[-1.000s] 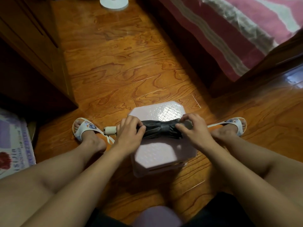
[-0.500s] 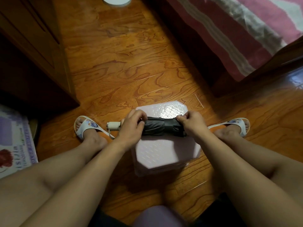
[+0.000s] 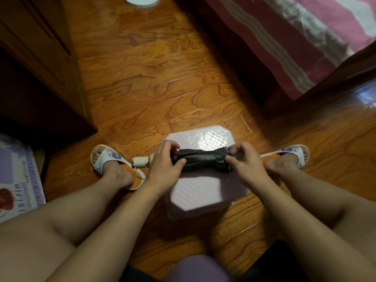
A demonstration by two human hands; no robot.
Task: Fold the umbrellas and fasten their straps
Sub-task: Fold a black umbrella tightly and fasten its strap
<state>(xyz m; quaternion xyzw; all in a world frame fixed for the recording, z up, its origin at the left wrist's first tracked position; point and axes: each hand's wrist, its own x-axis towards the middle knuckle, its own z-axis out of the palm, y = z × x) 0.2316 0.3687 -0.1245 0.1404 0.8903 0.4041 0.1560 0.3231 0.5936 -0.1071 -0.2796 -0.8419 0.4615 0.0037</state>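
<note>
Both hands have shifted slightly along the rolled black umbrella (image 3: 203, 161) on the stool (image 3: 203, 192): left hand (image 3: 164, 165) and right hand (image 3: 247, 163) grip its ends with curled fingers, canopy bundled, strap fastening unconfirmed.

The umbrella (image 3: 203, 162) lies crosswise on the stool (image 3: 200, 192), between 2 slippered feet (image 3: 109, 161).

The umbrella (image 3: 203, 160) has dull black cloth and a cream handle (image 3: 140, 162). It lies on a pale lilac stool (image 3: 195, 192) whose top is embossed with rows of small raised dashes. The floor (image 3: 162, 78) is glossy orange-brown wood with dark swirling grain. The slippers (image 3: 107, 157) are white with a blue print on the strap and orange insoles. The bedspread (image 3: 305, 37) is dark pink with grey and white stripes. The mat (image 3: 18, 180) is lilac and white with a red motif.
</note>
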